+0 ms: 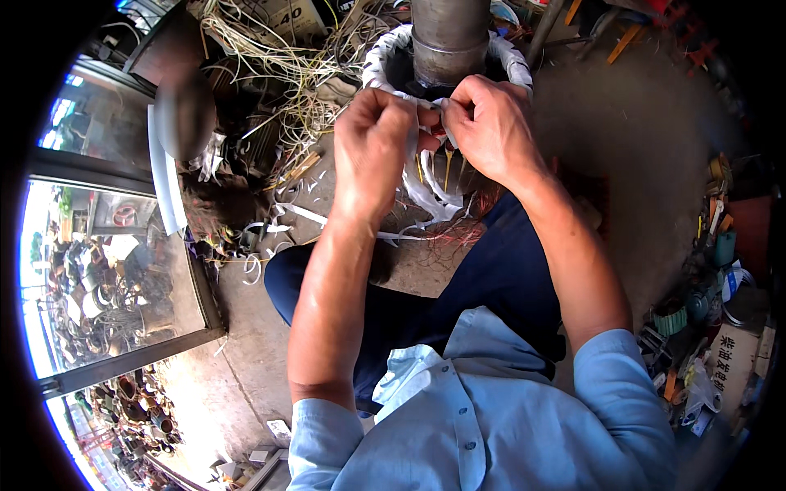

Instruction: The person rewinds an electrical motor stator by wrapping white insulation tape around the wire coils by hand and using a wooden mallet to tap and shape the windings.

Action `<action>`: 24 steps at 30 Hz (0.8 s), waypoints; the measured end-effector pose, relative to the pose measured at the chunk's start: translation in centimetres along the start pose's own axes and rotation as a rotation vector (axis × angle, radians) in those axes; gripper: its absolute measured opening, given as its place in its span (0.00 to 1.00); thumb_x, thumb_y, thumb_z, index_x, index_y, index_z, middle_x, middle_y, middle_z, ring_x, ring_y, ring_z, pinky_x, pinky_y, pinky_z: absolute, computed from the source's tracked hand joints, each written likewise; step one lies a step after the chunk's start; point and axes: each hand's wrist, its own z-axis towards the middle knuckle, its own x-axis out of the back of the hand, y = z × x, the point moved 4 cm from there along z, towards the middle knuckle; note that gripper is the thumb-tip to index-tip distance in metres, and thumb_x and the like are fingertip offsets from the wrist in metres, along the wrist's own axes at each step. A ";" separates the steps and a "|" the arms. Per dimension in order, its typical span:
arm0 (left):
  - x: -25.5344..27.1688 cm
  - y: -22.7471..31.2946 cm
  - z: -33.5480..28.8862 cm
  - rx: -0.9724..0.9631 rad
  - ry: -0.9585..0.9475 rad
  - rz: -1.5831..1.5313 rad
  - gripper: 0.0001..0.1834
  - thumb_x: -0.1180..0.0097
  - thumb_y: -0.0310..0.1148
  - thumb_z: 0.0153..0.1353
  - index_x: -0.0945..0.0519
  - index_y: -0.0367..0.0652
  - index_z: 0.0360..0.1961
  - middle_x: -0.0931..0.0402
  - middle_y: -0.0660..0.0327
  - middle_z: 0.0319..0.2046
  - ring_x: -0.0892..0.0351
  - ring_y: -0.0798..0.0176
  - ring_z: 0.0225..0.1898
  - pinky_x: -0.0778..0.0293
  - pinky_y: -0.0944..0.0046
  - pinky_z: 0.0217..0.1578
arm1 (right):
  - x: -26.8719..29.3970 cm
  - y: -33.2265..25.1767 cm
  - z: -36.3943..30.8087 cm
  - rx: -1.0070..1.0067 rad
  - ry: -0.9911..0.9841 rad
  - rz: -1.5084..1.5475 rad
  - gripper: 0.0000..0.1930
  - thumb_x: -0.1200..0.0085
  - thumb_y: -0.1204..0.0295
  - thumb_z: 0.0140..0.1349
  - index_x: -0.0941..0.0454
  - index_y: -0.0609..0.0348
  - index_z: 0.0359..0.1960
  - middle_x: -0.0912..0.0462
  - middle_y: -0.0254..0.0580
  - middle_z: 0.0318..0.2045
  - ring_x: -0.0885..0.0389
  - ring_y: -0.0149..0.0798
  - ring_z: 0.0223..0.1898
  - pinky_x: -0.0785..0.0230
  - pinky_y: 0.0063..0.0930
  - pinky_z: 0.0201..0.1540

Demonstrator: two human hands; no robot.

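Note:
A ring wound with white tape (512, 64) surrounds an upright grey metal cylinder (449, 45) in front of me. At the ring's near side, my left hand (374, 146) is closed, with white cloth tape (412, 146) pinched in its fingers. My right hand (494, 127) is closed close beside it, thumb and finger also pinching the tape at the ring. The fingertips of the two hands nearly meet. Below them hang loose white strips (432, 203) and a few thin yellowish leads (448, 170). My hands hide the near part of the ring.
Tangled pale wire (274, 61) lies at the far left beside scraps of white tape (303, 214). A glass-paned frame (123, 270) stands to my left. Thin red wires (458, 237) spread on the floor near my knees. Cartons (731, 360) and clutter line the right side.

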 end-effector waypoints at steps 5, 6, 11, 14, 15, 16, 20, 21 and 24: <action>1.4 1.1 6.3 0.202 -0.049 -0.149 0.05 0.54 0.23 0.66 0.27 0.32 0.37 0.16 0.42 0.37 0.32 0.68 0.16 0.29 0.68 0.18 | -0.4 -0.4 0.1 -0.014 -0.036 -0.005 0.08 0.40 0.71 0.57 0.22 0.61 0.23 0.17 0.47 0.25 0.17 0.52 0.30 0.29 0.45 0.41; 3.4 0.4 7.3 0.276 -0.066 -0.243 0.06 0.55 0.23 0.67 0.27 0.31 0.38 0.16 0.41 0.39 0.32 0.68 0.16 0.29 0.68 0.18 | -0.7 -0.8 0.1 -0.008 -0.044 0.013 0.08 0.40 0.71 0.57 0.22 0.61 0.23 0.17 0.47 0.25 0.17 0.52 0.30 0.29 0.45 0.41; 5.1 -0.2 5.1 0.137 0.155 -0.038 0.08 0.50 0.26 0.69 0.23 0.31 0.42 0.17 0.48 0.37 0.22 0.64 0.26 0.25 0.65 0.26 | -0.4 -0.1 -0.1 -0.022 -0.029 -0.007 0.08 0.41 0.71 0.57 0.22 0.60 0.23 0.17 0.45 0.25 0.17 0.51 0.31 0.29 0.44 0.42; 5.6 0.4 -0.7 -0.650 0.450 0.876 0.10 0.40 0.28 0.64 0.22 0.34 0.43 0.21 0.49 0.41 0.20 0.54 0.38 0.23 0.54 0.41 | -0.4 -0.3 -0.3 -0.029 -0.019 0.014 0.09 0.39 0.70 0.58 0.22 0.58 0.23 0.17 0.45 0.24 0.17 0.51 0.31 0.29 0.43 0.42; 4.5 0.3 -3.0 -0.876 0.502 0.992 0.12 0.37 0.27 0.61 0.22 0.34 0.44 0.23 0.49 0.41 0.21 0.52 0.39 0.24 0.53 0.44 | -0.4 -0.3 -0.2 -0.029 -0.018 0.014 0.09 0.38 0.69 0.58 0.22 0.58 0.23 0.17 0.45 0.24 0.17 0.51 0.31 0.29 0.43 0.42; 3.4 -0.6 -4.6 -0.807 0.363 0.963 0.13 0.36 0.25 0.59 0.23 0.36 0.44 0.23 0.50 0.40 0.22 0.49 0.41 0.25 0.53 0.45 | -0.2 -0.1 -0.1 -0.038 -0.017 0.005 0.09 0.38 0.70 0.57 0.22 0.59 0.23 0.16 0.45 0.24 0.16 0.51 0.30 0.28 0.44 0.42; 0.5 -5.8 -7.0 -0.489 0.254 1.003 0.17 0.32 0.28 0.56 0.23 0.37 0.45 0.24 0.50 0.39 0.23 0.44 0.43 0.27 0.51 0.46 | -0.3 -0.1 0.0 -0.016 -0.013 0.010 0.09 0.39 0.70 0.58 0.21 0.60 0.23 0.16 0.48 0.24 0.16 0.52 0.29 0.26 0.43 0.42; 0.5 -6.7 -6.3 -0.452 0.291 1.079 0.18 0.31 0.31 0.56 0.23 0.37 0.44 0.24 0.50 0.39 0.23 0.44 0.43 0.27 0.50 0.45 | -0.3 0.0 0.0 -0.014 -0.022 0.011 0.09 0.39 0.71 0.59 0.22 0.61 0.24 0.16 0.48 0.24 0.16 0.51 0.28 0.26 0.42 0.39; 1.7 -9.3 -5.2 -0.217 0.238 1.029 0.13 0.34 0.33 0.59 0.22 0.38 0.39 0.23 0.48 0.35 0.23 0.42 0.39 0.28 0.46 0.42 | -0.4 -0.2 0.0 -0.016 -0.051 0.015 0.09 0.40 0.72 0.61 0.23 0.65 0.27 0.17 0.49 0.23 0.17 0.49 0.26 0.25 0.39 0.34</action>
